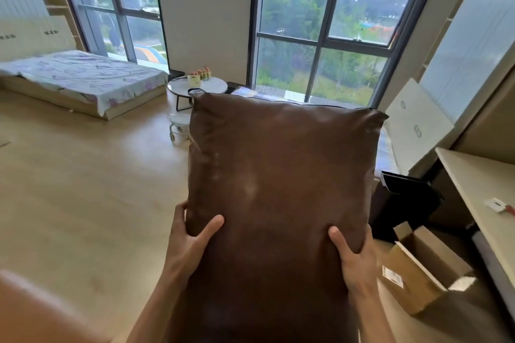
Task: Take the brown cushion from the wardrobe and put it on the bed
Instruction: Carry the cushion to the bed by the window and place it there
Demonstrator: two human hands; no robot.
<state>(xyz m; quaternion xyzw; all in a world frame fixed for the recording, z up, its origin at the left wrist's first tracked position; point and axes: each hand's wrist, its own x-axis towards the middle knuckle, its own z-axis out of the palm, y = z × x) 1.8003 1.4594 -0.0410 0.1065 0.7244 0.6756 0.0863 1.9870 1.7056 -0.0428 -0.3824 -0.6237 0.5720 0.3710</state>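
Note:
A large brown leather-like cushion [278,175] fills the middle of the view, held out flat in front of me above the floor. My left hand [189,234] grips its left edge, thumb on top. My right hand [354,259] grips its right edge the same way. The bed [83,78], low, with a pale floral sheet, lies at the far left by the window, well apart from the cushion. No wardrobe shows.
A small round white table [198,86] with flowers stands beyond the cushion, a low wheeled stool [179,127] under it. An open cardboard box [418,273] and a black bin [404,198] sit at the right by a desk [479,184]. Wooden floor [83,189] stretches left.

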